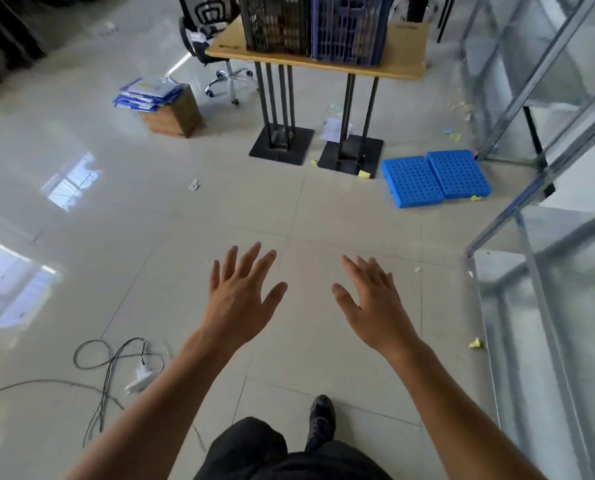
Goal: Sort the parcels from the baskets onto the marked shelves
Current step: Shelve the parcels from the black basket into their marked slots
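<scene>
My left hand (242, 294) and my right hand (370, 299) are stretched out side by side over the tiled floor, palms down, fingers spread, holding nothing. Far ahead, a black basket (275, 26) and a blue basket (348, 29) stand next to each other on a wooden table (403, 69); parcels show dimly through their mesh walls. A metal shelf rack (538, 216) with translucent boards runs along the right side, an arm's length from my right hand.
Two blue perforated plastic pads (434, 176) lie on the floor by the table's black feet. A wooden box topped with blue-white envelopes (157, 98) and an office chair (216, 46) stand at the back left. Cables and a white charger (140, 377) lie at the lower left.
</scene>
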Demonstrator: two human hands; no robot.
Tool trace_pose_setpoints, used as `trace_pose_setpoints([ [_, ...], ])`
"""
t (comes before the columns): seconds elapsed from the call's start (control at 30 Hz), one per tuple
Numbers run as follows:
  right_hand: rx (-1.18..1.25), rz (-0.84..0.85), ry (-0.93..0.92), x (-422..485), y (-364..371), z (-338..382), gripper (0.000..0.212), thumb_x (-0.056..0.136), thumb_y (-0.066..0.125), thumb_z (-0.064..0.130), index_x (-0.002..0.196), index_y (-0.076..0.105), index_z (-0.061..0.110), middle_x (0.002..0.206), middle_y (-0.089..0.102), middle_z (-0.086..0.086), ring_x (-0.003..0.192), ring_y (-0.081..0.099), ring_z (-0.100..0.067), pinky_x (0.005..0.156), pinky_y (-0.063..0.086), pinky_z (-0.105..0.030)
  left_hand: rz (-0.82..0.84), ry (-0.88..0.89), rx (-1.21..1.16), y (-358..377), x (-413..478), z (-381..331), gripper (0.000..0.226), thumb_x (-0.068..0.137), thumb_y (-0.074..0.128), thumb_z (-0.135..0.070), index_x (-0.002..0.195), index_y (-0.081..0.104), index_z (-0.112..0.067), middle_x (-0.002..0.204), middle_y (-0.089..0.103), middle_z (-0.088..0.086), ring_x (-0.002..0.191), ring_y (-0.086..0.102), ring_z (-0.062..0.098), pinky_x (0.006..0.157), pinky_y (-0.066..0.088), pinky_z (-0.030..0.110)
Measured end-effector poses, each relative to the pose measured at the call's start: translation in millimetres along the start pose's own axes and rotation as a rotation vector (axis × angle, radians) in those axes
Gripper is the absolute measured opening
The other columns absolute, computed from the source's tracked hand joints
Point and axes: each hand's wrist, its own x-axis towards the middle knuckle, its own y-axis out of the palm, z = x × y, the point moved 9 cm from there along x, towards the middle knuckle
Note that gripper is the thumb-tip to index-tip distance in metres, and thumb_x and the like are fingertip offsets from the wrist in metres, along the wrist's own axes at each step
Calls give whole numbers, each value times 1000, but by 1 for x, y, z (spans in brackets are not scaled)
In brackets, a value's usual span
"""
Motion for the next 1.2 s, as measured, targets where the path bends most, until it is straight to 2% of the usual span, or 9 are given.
trace_pose_setpoints([
  [0.13,8,32,-27,59,-2,10,72,101,27,63,165,21,31,173,17,-2,161,0,-19,131,0,-42,-39,-59,-56,-11,46,18,67,98,32,-66,160,23,-40,171,9,-13,158,-7,21,127,-4,48],
  [0.33,-22,102,-77,166,13,37,66,105,37,55,164,25,29,172,21,-2,161,2,-20,131,2,-44,-67,-157,-105,-17,128,84,64,100,36,-63,159,26,-40,171,13,-12,159,-4,23,127,-4,49],
  [0.5,-56,85,-84,270,19,70,63,106,41,51,163,28,30,170,27,-4,161,8,-22,130,6,-48,-73,-175,-130,-26,215,142,64,99,34,-65,158,28,-42,170,15,-12,159,-3,23,127,-3,50],
  [0.73,-63,90,-72,396,19,117,63,106,39,51,164,26,29,171,26,-3,161,7,-22,130,6,-49,-92,-153,-124,-67,337,199,66,98,31,-66,158,29,-39,170,19,-7,159,1,28,127,-1,53],
  [0.9,-23,80,-48,470,4,132,66,105,36,53,164,24,29,171,24,-3,161,5,-22,131,5,-48,-79,-133,-128,-89,421,205,67,99,33,-64,159,28,-35,171,16,-8,159,-1,26,127,-1,52],
  [1.2,-19,53,-35,650,-28,110,67,104,35,56,164,24,28,172,23,-5,161,4,-22,131,4,-47,-33,-74,-69,-99,606,186,67,100,33,-63,161,24,-35,171,12,-8,159,-6,26,127,-3,51],
])
